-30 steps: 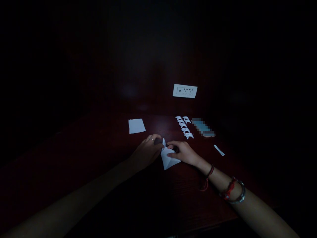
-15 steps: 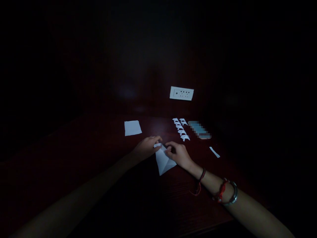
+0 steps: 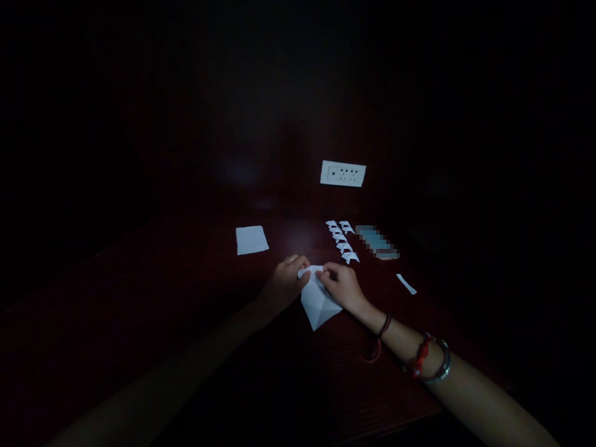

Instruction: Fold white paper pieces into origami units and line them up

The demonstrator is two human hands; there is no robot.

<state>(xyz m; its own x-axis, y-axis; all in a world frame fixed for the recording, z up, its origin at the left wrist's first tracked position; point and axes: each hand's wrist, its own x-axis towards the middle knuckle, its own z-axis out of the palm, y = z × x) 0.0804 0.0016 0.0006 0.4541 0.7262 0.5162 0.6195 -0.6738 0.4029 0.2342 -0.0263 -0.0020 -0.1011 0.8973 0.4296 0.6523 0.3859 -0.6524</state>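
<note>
A creased white paper (image 3: 320, 304) hangs between my hands over the dark red table, its pointed end toward me. My left hand (image 3: 287, 282) pinches its upper left corner, with the thumb on the near face. At the upper right edge my right hand (image 3: 343, 285) grips the same sheet between thumb and fingers. Beyond my right hand lie several small folded white paper pieces (image 3: 343, 242) in two rows. A stack of square white paper (image 3: 252, 240) rests past my left hand.
A phone (image 3: 376, 241) with a blurred screen lies right of the folded pieces. Nearer, at the right, is a narrow white strip (image 3: 406, 284). A white socket panel (image 3: 343, 174) is on the dark wall behind the table (image 3: 372, 385).
Both hands have shifted slightly right with the paper. My right fingers have closed on its upper edge, and the top now spreads wider between the hands.
</note>
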